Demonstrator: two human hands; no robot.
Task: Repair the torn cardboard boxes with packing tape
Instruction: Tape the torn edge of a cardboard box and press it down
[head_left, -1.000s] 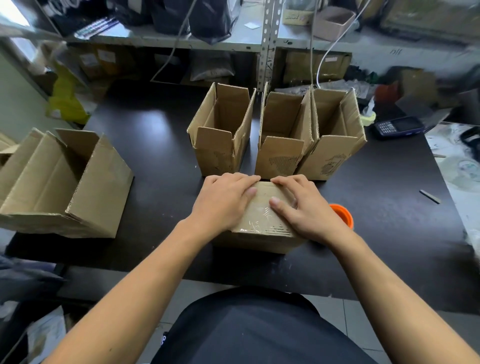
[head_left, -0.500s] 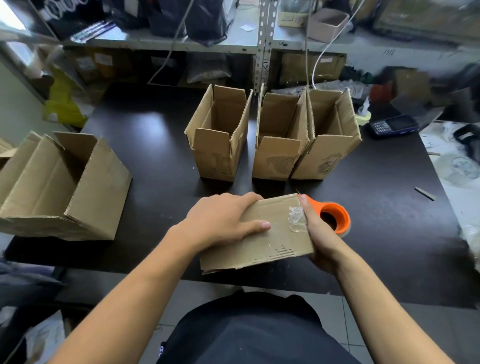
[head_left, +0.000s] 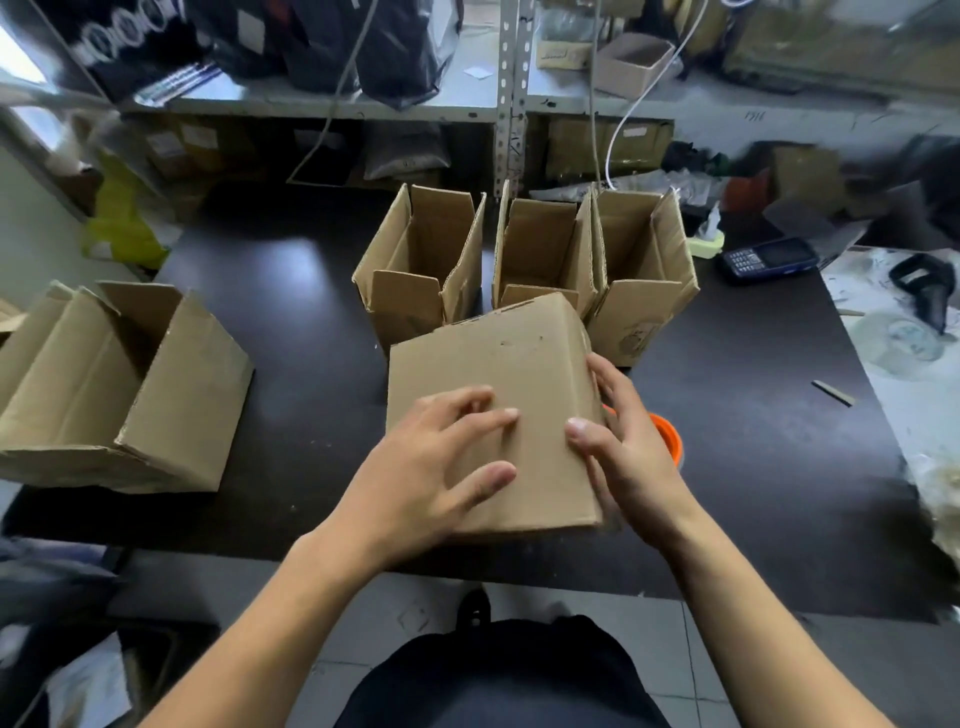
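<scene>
I hold a small brown box (head_left: 498, 395) in the middle of the frame, above the dark table (head_left: 753, 441). My left hand (head_left: 431, 467) lies flat on top, fingers spread. My right hand (head_left: 628, 447) grips its right side. An orange tape roll (head_left: 667, 436) peeks out behind my right hand.

Open dark table (head_left: 291, 332) left of the held box (head_left: 493, 395); three upright open boxes (head_left: 535, 270) wall off the back, big box (head_left: 119, 384) blocks far left, orange tape roll (head_left: 667, 434) crowds right

box (head_left: 511, 384) held over table (head_left: 291, 322) | left hand (head_left: 431, 467) flat on top | right hand (head_left: 628, 447) gripping its right edge | tape roll (head_left: 667, 436) just right of box
</scene>
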